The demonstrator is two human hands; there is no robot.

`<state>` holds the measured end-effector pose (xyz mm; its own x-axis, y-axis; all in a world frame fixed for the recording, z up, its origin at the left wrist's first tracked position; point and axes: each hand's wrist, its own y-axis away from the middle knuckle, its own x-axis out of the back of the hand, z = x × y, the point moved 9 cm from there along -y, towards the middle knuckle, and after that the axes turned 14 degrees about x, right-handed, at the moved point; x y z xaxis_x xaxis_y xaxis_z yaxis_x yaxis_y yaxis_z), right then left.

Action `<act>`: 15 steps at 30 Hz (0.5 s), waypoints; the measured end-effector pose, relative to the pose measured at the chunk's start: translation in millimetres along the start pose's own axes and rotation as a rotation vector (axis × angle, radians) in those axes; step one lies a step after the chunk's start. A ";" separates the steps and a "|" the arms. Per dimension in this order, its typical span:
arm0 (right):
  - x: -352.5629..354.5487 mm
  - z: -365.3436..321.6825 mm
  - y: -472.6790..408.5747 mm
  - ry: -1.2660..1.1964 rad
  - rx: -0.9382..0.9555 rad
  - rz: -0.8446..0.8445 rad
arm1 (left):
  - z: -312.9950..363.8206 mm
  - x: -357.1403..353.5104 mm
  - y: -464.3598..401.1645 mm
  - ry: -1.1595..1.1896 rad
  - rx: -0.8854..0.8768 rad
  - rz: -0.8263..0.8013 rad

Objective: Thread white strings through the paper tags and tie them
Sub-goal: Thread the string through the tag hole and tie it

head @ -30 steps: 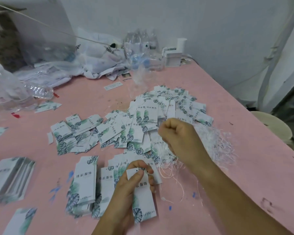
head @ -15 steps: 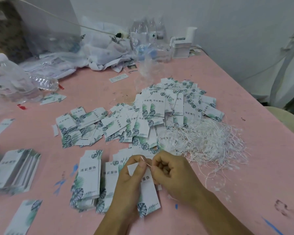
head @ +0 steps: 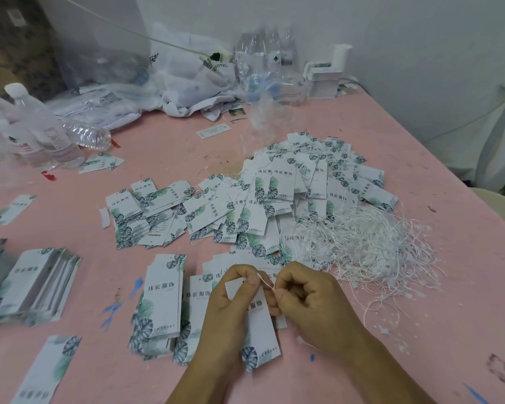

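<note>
Left hand [head: 231,304] pinches tag [head: 260,325] at table [head: 420,170] near edge, 6 o'clock. Right hand [head: 306,298] pinches string [head: 265,282] end beside tag's top hole. String heap [head: 370,243] at 2 o'clock. Advice: keep tag steady, feed tip straight through hole, pull slack gently.

Left hand [head: 231,304] pinches a tag [head: 260,325]; right hand [head: 309,298] pinches a string [head: 265,281] at what looks like the tag's hole, beside the string pile [head: 370,246].
</note>
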<state>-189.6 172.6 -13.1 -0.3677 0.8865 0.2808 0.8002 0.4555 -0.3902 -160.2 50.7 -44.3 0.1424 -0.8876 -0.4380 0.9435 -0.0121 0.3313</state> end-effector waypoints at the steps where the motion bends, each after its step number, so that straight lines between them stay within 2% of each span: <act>1: 0.0 -0.3 -0.1 -0.001 0.000 -0.002 | 0.7 0.2 0.3 -0.005 -0.002 0.000; 8: -0.7 -2.0 -0.7 0.003 0.024 -0.017 | -0.2 -0.1 0.1 -0.110 -0.026 -0.006; 15: 3.5 4.5 1.3 -0.065 -0.014 0.044 | -4.6 0.6 -2.1 -0.037 0.004 -0.015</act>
<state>-192.0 176.6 -16.6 -0.3615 0.9095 0.2054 0.8229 0.4148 -0.3884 -160.7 52.3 -49.1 0.1169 -0.9039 -0.4114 0.9442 -0.0273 0.3283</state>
